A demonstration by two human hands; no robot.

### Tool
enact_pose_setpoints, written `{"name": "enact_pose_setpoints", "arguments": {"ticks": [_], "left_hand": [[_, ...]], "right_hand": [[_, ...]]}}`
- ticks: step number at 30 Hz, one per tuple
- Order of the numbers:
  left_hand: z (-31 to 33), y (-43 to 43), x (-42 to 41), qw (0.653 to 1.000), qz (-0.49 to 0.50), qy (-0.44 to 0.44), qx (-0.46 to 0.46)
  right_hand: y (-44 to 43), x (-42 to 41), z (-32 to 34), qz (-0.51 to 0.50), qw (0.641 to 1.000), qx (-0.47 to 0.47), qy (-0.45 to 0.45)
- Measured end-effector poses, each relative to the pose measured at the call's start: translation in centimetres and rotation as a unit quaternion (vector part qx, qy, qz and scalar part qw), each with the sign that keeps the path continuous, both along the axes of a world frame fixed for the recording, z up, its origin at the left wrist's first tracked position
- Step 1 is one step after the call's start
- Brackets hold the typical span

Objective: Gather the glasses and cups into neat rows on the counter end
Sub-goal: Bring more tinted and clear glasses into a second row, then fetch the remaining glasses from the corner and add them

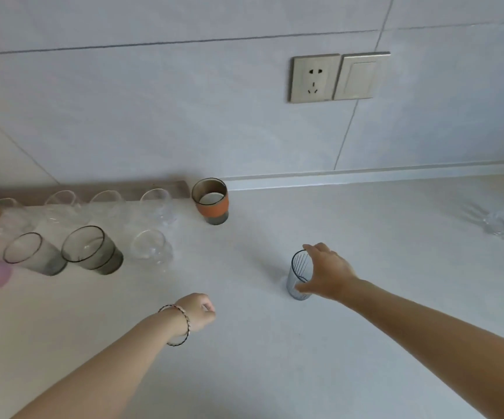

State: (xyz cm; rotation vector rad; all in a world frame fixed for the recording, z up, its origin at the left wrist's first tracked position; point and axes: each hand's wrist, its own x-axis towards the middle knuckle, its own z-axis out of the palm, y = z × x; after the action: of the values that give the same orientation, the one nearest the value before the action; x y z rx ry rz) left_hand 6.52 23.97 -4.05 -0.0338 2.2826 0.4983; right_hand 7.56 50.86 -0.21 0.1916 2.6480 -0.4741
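Blue ribbed glass (299, 275) stands upright, mouth up.

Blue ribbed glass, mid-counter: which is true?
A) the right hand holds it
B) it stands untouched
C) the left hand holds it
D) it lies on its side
A: the right hand curls round the upright blue ribbed glass; the left hand is curled on nothing.

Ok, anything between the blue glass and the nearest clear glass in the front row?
No: in the head view, only bare counter lies between the blue glass and that clear glass.
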Motion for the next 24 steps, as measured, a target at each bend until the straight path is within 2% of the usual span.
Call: {"name": "enact_pose_setpoints", "arguments": {"ticks": [6, 11, 19, 24], "left_hand": [[0.0, -11.5, -0.7, 1.0, 0.026, -0.001, -0.015], [-0.2, -16.9, -1.1, 0.998, 0.058, -0.008, -0.023], [-0.8, -19.3, -1.6, 0.996, 0.086, -0.029, -0.002], [-1.2, -17.1, -2.1, 0.998, 0.066, -0.025, 0.001]], "right_hand": [[-12.2, -5.6, 0.0, 0.016, 1.0, 0.0, 0.024], [-18.3, -9.2, -0.6, 0.022, 0.999, 0.02, 0.031], [-21.3, -10.9, -2.2, -0.026, 0.997, -0.004, 0.069], [-19.2, -8.7, -3.2, -0.042, 0.998, -0.033, 0.029]]}}
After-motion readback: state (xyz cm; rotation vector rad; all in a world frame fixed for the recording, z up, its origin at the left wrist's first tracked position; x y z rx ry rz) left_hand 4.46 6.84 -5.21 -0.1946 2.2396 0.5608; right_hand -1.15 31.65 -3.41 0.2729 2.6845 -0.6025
